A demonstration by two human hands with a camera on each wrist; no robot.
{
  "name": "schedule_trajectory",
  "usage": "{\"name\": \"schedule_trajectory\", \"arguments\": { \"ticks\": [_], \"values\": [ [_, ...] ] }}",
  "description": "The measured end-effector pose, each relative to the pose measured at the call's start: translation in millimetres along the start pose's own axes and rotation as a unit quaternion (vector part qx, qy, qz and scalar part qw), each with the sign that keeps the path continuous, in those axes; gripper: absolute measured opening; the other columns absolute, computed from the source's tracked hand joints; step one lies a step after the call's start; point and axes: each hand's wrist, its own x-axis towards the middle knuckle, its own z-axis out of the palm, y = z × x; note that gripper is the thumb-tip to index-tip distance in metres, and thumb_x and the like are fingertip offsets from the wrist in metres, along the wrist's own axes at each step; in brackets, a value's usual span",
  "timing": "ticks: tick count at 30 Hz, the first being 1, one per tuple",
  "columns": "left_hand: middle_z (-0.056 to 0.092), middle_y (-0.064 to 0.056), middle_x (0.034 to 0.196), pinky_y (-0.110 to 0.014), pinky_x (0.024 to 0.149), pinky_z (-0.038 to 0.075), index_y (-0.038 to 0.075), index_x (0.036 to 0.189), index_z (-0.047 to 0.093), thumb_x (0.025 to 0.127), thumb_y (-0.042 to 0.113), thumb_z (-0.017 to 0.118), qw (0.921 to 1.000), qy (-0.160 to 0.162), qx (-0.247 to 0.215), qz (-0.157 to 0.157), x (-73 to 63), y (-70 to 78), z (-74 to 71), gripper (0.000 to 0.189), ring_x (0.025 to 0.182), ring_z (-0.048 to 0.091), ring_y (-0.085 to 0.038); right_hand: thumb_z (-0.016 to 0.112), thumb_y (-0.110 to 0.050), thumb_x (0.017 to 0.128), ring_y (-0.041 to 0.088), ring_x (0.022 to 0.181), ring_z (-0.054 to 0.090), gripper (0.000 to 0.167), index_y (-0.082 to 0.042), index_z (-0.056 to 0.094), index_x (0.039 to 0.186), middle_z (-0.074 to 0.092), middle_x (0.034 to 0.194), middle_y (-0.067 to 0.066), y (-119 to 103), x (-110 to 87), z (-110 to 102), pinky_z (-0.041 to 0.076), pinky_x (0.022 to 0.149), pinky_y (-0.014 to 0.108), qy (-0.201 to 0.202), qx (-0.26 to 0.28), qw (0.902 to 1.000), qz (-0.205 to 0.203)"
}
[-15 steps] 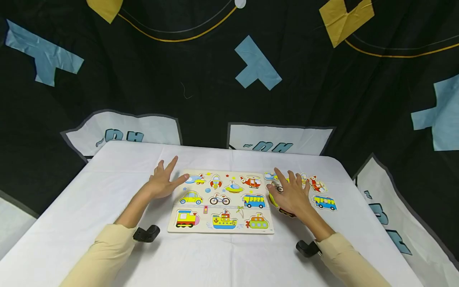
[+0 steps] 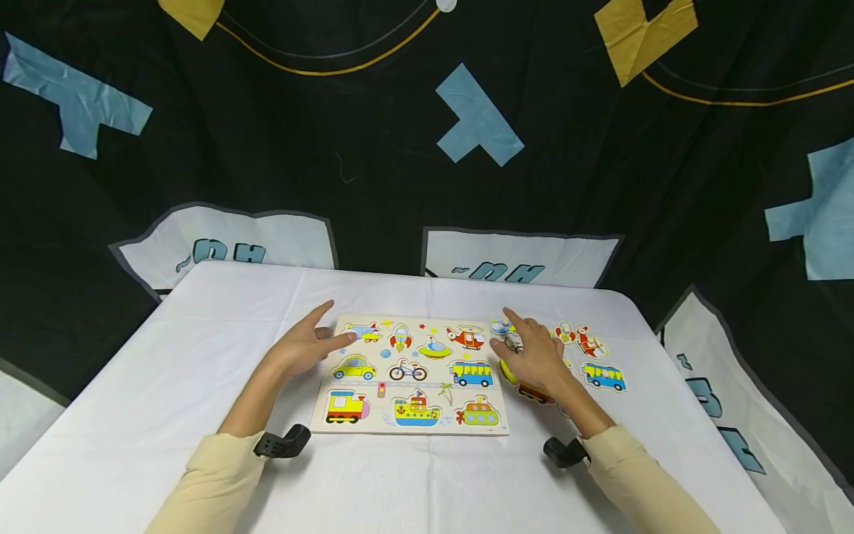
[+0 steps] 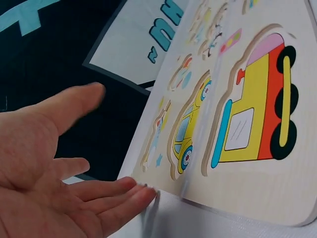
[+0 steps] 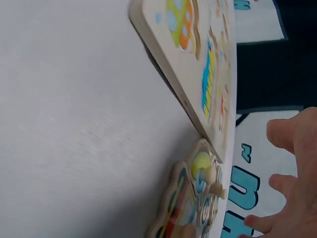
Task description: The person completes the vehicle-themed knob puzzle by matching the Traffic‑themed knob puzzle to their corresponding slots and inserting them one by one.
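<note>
A wooden puzzle board (image 2: 394, 382) lies flat on the white table, with printed vehicle recesses such as a train, a car and a bus. My left hand (image 2: 298, 350) is at its upper left corner, thumb and index finger spread and holding nothing. In the left wrist view, the fingertips are right by the board's edge near the train recess (image 3: 252, 114). To the right, my right hand (image 2: 539, 360) hovers over loose knobbed puzzle pieces, its fingers loosely bent with nothing between them. Partly hidden beneath it are a train piece (image 2: 536, 394) and a bicycle piece (image 2: 512, 344).
Beyond my right hand lie a bus piece (image 2: 603, 377), a helicopter piece (image 2: 591, 343) and a rocket piece (image 2: 565, 331). White cloth covers the table (image 2: 373, 482). A black curtain (image 2: 373, 148) with blue and yellow patches hangs behind it.
My left hand has moved slightly right, its fingers less spread. The right hand has shifted a little left with its fingers drawn in, so the rocket piece shows more.
</note>
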Motion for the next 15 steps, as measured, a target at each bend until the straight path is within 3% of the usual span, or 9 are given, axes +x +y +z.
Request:
{"name": "schedule_trajectory", "arguments": {
  "ticks": [4,8,15],
  "values": [
    [0.044,-0.029,0.153,-0.064,0.113,0.034,0.016,0.164,0.012,0.090,0.031,0.074,0.9992,0.004,-0.038,-0.012,-0.6,-6.3,0.2,0.098,0.134,0.051,-0.046,0.055,-0.047,0.099,0.046,0.145,0.036,0.071,-0.021,0.030,0.160,0.040,0.158,0.022,3.7,8.0,-4.3,0.028,0.112,0.070,0.008,0.042,0.9990,-0.010],
    [0.049,-0.027,0.149,-0.061,0.115,0.032,0.012,0.163,0.017,0.087,0.017,0.075,0.9977,0.014,-0.066,-0.007,0.6,-13.2,2.0,0.096,0.137,0.049,-0.041,0.056,-0.043,0.101,0.047,0.147,0.033,0.066,-0.024,0.033,0.159,0.037,0.161,0.019,5.8,15.0,-8.7,0.030,0.113,0.068,0.007,0.101,0.9948,0.012],
    [0.054,-0.024,0.144,-0.049,0.108,0.042,0.006,0.159,0.030,0.083,0.006,0.075,0.9947,0.036,-0.096,-0.002,2.0,-22.9,5.4,0.088,0.127,0.056,-0.035,0.064,-0.027,0.099,0.047,0.136,0.046,0.052,-0.016,0.050,0.148,0.049,0.150,0.025,8.1,24.9,-14.1,0.043,0.105,0.062,0.035,0.159,0.9865,0.018]
  ]
}}
